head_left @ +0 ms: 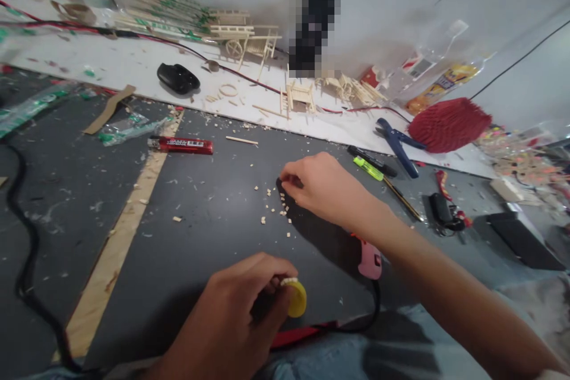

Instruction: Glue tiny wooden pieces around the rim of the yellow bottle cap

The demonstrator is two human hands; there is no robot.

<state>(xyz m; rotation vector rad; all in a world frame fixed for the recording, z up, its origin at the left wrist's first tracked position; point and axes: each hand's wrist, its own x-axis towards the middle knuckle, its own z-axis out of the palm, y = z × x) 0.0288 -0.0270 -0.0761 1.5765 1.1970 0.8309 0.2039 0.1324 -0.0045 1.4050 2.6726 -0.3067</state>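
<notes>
My left hand (pixel 236 303) pinches a round yellow disc (pixel 297 300) between thumb and fingers, low in the middle of the view. A short row of small pale pieces (pixel 289 280) lines the disc's upper edge, partly under my fingers. Farther forward, my right hand (pixel 327 187) reaches down to the dark tabletop, thumb and fingertips together. Whatever may be between those fingertips is hidden. Beside them lie several tiny pale wooden bits (pixel 283 212). A pink corded tool (pixel 370 260) rests under my right forearm.
A red lighter (pixel 182 145) and a thin stick (pixel 241 140) lie left of centre. Blue-handled cutters (pixel 398 145), a green highlighter (pixel 367 168) and a pencil (pixel 403 199) are at right. Miniature stick furniture (pixel 300 97) and a black case (pixel 178 78) stand along the white back strip.
</notes>
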